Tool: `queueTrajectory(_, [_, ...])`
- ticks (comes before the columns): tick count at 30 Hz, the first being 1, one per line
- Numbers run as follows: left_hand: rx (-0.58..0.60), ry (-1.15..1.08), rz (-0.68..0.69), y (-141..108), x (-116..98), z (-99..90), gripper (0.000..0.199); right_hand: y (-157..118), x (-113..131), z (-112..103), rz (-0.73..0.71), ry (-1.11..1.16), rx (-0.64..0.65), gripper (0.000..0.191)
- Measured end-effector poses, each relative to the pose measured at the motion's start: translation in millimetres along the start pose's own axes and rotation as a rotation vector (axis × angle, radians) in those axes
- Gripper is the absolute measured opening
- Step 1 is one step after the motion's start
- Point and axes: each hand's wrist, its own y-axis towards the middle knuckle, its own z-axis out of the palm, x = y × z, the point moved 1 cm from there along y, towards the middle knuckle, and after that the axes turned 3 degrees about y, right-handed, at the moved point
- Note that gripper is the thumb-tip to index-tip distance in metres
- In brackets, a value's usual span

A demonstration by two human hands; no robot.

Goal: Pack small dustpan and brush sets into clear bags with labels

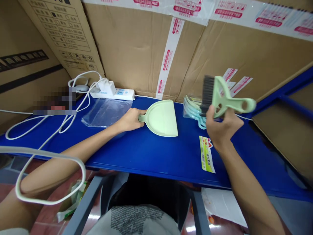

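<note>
My left hand [131, 119] is closed around the short handle of a pale green dustpan [161, 118], whose flat open edge faces right, over the blue table. Raised at the right, my right hand [223, 125] grips a matching pale green hand brush [223, 98] near its head. The brush's dark bristles point left and its handle points right. Below the right hand lies a yellow-green printed card [206, 154]. Just left of the brush, partly hidden behind it, is a clear-wrapped pack of light blue plastic pieces [192, 109].
A clear plastic bag [107, 112] lies behind my left forearm. A white power strip [124, 94] with plugs stands at the back, and a white cable [51, 137] loops across the left side. Cardboard [129, 49] walls the blue table [146, 156] at the back.
</note>
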Motion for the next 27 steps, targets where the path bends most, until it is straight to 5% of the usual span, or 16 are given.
queueTrajectory(6, [0.085, -0.013, 0.071, -4.7, -8.9, 7.9, 0.062, -31.0, 28.8, 7.2, -0.656, -0.213, 0.465, 0.034])
queueTrajectory(12, [0.179, -0.143, 0.013, -5.6, -9.9, 7.5, 0.057, -54.4, 49.4, 8.4, -0.917, -0.162, 0.56, 0.03])
queueTrajectory(18, [0.337, -0.462, 0.001, -8.6, -9.6, 6.6, 0.097, -63.1, 53.7, 20.8, -0.876, 0.074, 0.745, 0.054])
queueTrajectory(22, [0.382, -0.722, -0.084, -8.6, -5.6, 11.6, 0.081, -65.8, 47.6, 27.2, -0.771, 0.15, 0.974, 0.08])
queueTrajectory(27, [0.325, -0.77, -0.193, -7.1, -3.5, 15.9, 0.072, -65.8, 49.1, 25.0, -0.605, 0.17, 1.17, 0.089])
